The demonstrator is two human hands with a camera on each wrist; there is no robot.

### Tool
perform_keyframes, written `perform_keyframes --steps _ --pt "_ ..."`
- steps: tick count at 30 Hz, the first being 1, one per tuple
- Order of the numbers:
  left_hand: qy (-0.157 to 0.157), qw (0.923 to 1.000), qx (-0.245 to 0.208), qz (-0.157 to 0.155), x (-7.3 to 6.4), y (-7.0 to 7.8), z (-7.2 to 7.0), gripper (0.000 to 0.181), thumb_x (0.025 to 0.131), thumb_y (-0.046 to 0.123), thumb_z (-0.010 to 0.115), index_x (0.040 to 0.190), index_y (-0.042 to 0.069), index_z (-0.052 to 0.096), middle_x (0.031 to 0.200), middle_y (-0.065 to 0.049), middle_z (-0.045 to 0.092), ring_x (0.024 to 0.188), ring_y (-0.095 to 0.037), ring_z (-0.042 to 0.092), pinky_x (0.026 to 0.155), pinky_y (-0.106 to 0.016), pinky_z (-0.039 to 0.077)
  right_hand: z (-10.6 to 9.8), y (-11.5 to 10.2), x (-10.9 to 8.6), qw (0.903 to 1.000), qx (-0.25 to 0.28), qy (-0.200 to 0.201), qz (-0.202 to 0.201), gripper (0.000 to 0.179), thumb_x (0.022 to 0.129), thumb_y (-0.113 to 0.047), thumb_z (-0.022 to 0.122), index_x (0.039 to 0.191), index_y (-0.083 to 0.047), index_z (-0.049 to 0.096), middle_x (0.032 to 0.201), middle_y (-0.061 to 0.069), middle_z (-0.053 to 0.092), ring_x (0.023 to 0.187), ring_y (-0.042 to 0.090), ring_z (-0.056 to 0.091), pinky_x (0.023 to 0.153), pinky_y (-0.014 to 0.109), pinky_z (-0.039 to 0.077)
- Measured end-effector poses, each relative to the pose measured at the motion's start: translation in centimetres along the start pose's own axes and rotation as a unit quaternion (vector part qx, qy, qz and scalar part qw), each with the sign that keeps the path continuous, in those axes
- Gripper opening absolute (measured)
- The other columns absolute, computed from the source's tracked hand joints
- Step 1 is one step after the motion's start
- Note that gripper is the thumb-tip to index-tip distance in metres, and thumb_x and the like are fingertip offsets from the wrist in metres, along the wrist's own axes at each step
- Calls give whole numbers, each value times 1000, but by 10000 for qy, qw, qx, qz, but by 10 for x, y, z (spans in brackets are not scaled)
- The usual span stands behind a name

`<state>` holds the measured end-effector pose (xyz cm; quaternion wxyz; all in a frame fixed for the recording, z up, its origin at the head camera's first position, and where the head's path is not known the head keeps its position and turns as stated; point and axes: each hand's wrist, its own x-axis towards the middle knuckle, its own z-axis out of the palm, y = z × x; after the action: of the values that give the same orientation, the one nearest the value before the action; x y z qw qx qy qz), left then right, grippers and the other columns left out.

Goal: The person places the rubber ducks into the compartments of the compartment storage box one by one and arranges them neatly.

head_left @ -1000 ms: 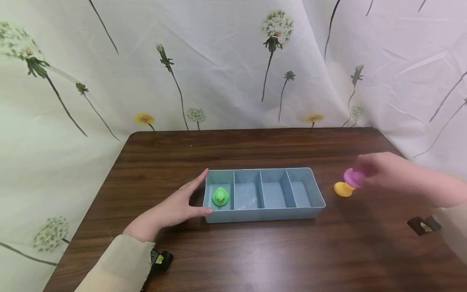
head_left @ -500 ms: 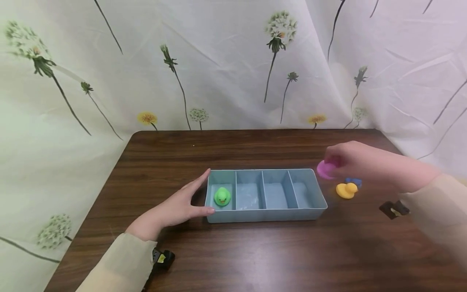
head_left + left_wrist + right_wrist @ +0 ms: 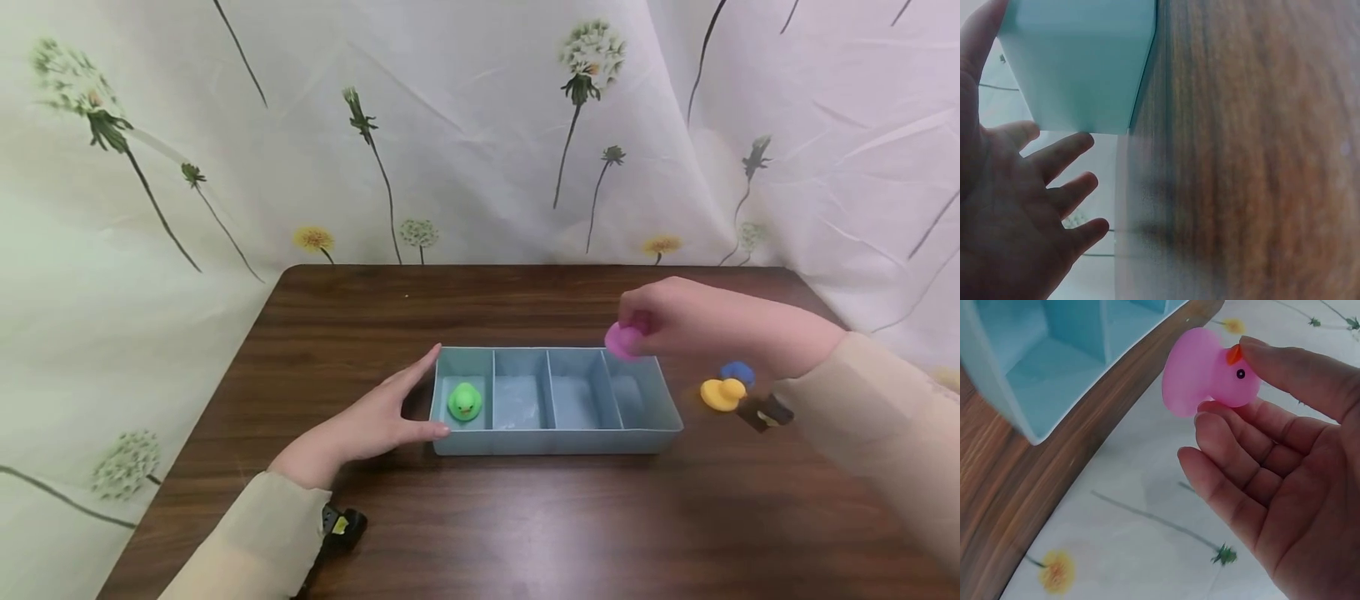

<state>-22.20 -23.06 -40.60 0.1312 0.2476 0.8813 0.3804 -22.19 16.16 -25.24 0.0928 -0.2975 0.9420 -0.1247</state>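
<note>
A light blue storage box [image 3: 558, 442] with several compartments in a row lies on the table. A green rubber duck [image 3: 465, 402] sits in its leftmost compartment. My left hand [image 3: 375, 425] spans the box's left end, thumb at the front corner and index finger at the back corner. In the left wrist view the other fingers [image 3: 1075, 190] are spread beyond the box. My right hand [image 3: 667, 317] pinches a pink rubber duck [image 3: 1194, 372] by its head, between thumb and fingers. It holds the duck over the back edge of the rightmost compartment.
To the right of the box, a yellow rubber duck [image 3: 722, 395] stands on the table, with a blue toy [image 3: 738, 372] close behind it, under my right forearm. A white cloth with printed dandelions [image 3: 480, 150] hangs behind the dark wooden table [image 3: 525, 517].
My right hand has carried the pink duck left, from beside the yellow duck to the box's right end. The blue toy has come into sight. My left hand stays at the box.
</note>
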Motion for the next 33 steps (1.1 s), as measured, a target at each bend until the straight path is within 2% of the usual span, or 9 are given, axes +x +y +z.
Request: perform_keyframes --steps 4,13,22,33 --pt "2 10000 2 7 -1 1 0 105 81 54 77 159 38 8 162 -8 18 146 -33 19 111 -61 22 1 -11 13 9995 45 -61 -300 10 90 -16 74 85 -18 65 74 -7 60 69 12 55 65 32 49" --pt "13 10000 -43 85 -1 1 -1 106 80 52 78 159 37 8 162 -7 18 146 -31 18 112 -58 21 7 -30 38 9980 40 -115 -619 11 87 -11 73 82 -14 64 70 -5 57 66 12 52 63 33 47" --pt "33 9999 -42 131 -2 0 -1 106 80 52 78 159 38 9 162 -7 18 146 -30 19 113 -57 22 12 -42 55 9976 -53 -370 -591 12 88 -11 71 82 -14 62 70 -3 54 68 13 50 62 32 44" --pt "20 10000 -88 1 -3 0 -2 104 80 53 78 158 41 9 162 -6 19 146 -30 19 112 -58 21 25 -49 71 9961 69 -637 -609 9 89 -16 72 86 -15 63 71 -3 54 69 14 51 61 32 45"
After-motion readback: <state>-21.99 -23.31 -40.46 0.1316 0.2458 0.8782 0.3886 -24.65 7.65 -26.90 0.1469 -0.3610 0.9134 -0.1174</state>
